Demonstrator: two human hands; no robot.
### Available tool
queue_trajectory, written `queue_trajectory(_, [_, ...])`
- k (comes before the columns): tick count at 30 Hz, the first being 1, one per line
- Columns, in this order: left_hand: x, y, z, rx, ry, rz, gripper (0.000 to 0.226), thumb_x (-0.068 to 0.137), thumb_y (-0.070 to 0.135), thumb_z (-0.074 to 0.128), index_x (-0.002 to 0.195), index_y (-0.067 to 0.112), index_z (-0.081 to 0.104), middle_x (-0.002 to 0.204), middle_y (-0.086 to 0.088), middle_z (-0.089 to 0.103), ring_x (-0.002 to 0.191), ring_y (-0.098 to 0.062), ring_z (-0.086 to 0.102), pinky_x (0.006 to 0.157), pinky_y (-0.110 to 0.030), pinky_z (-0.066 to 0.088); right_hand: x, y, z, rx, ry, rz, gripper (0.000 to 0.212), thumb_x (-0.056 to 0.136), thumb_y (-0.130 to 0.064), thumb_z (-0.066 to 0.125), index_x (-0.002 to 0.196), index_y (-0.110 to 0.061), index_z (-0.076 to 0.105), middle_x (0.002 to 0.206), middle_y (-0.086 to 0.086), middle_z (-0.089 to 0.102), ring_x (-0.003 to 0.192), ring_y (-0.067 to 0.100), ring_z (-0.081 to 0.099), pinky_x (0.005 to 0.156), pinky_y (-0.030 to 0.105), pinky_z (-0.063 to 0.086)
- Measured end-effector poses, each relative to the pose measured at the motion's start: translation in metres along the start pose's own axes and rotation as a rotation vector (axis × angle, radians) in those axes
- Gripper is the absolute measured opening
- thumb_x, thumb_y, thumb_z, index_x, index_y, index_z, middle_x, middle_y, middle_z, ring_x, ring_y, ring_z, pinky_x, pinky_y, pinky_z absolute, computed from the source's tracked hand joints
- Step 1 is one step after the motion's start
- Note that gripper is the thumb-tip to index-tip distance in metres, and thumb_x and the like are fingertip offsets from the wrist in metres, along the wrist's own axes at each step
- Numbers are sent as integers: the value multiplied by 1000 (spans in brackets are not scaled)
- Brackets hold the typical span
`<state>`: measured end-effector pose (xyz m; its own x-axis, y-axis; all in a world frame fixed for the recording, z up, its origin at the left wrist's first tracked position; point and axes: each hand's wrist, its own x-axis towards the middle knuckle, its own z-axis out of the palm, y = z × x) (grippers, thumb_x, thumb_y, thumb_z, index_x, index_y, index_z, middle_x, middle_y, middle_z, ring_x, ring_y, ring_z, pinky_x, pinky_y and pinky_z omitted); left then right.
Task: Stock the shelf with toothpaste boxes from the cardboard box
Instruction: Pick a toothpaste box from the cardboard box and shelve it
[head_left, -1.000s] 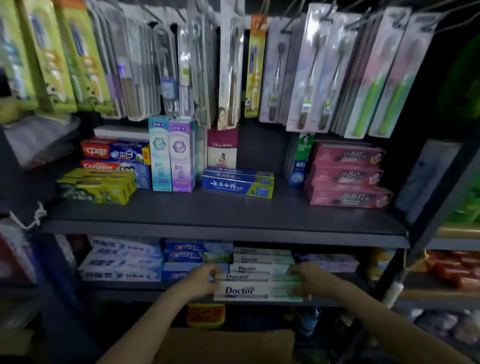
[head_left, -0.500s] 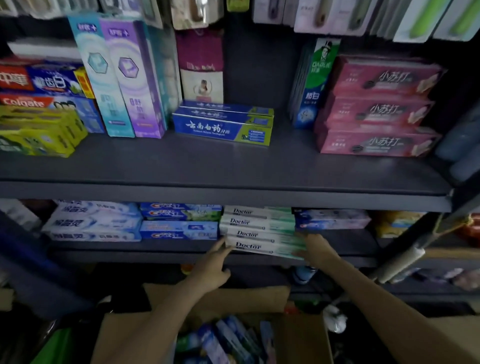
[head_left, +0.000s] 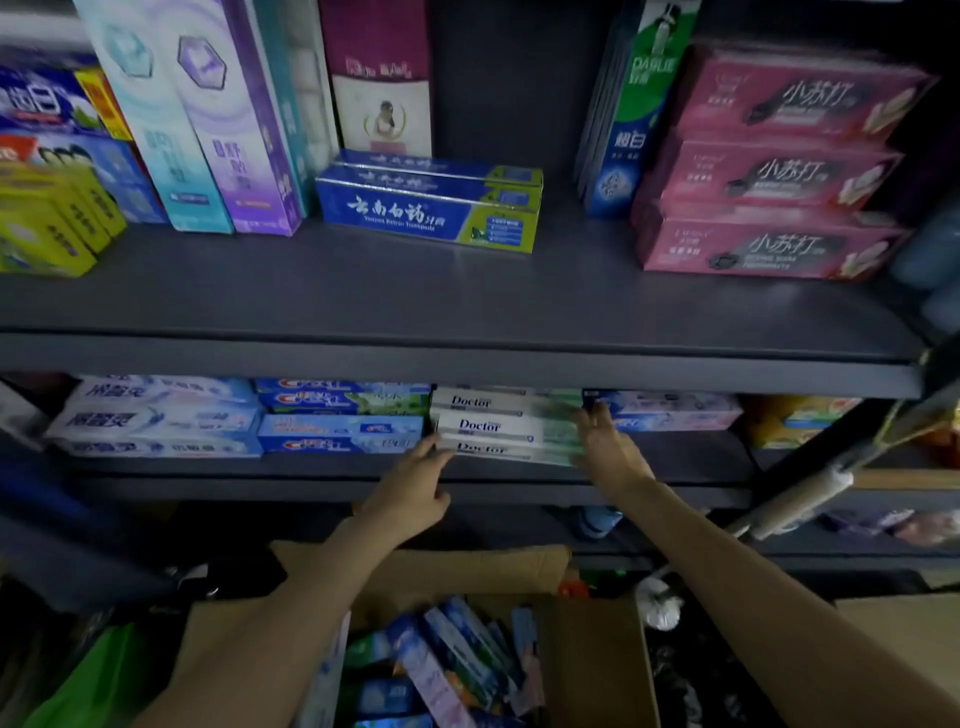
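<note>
With both arms stretched out, the left hand (head_left: 415, 486) has straight-ish fingers touching the left end of the stack of white-and-green "Doctor" toothpaste boxes (head_left: 506, 426), not gripping anything. The right hand (head_left: 608, 449) is flat and open too, pressed against the stack's right end, so the stack sits squarely between the two hands on the dark grey metal lower shelf (head_left: 322, 467). Blue toothpaste boxes (head_left: 340, 434) sit just left of it. Below the arms, the open brown cardboard box (head_left: 597, 660) holds a jumble of more cartons.
</note>
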<state>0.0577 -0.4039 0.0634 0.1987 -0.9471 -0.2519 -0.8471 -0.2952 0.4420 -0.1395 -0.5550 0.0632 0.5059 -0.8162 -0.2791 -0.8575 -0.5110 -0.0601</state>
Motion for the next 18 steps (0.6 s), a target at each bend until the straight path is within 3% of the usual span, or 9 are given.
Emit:
queue_trajectory(3, [-10,1,6,-12,142,7,48,93,15,49,139,18,38,150,3,20,127,-16,40,99,-26,41,-7,-9,0,47,97,66,56,93,0,44,144,-7,21,152,22,7,96,39,60,65,38,43])
queue_trajectory(5, [-23,-2,13,-28,249,49,37,91,12,51,128,14,49,139,0,35,121,-16,45,97,-26,41,-23,-21,4,73,230,65,48,91,0,45,137,-5,33,147,22,21,84,40,61,57,35,38])
queue_trajectory(8, [-50,-12,38,-26,324,180,22,82,3,60,104,8,62,113,-7,54,96,-23,60,80,-31,49,-61,-45,28,80,302,-224,30,81,-2,57,111,-2,54,119,21,49,56,36,57,41,32,39])
queue_trajectory(10, [-69,-26,66,-12,250,174,21,81,2,59,101,7,63,109,-8,56,84,-27,63,66,-30,50,-80,-60,66,-9,272,-500,32,72,-6,60,104,-4,57,109,18,55,53,32,59,37,27,39])
queue_trajectory(12, [-88,-44,105,-13,104,54,26,91,10,50,116,9,56,124,-5,47,89,-27,59,68,-33,46,-90,-76,119,-31,-84,-566,39,87,-8,51,126,-3,50,129,19,49,88,35,64,62,34,51])
queue_trajectory(14, [-106,-71,149,-12,-24,-37,31,94,13,45,124,11,50,133,-3,40,104,-25,55,80,-32,44,-94,-82,186,8,-428,-459,41,95,-17,45,135,-8,41,135,15,44,116,32,51,87,38,48])
queue_trajectory(18, [-129,-125,218,-15,-173,-211,38,92,11,45,129,12,46,135,-4,38,113,-21,50,91,-30,42,-92,-88,299,25,-602,-276,43,95,-26,47,133,-6,43,135,16,48,126,31,46,96,37,39])
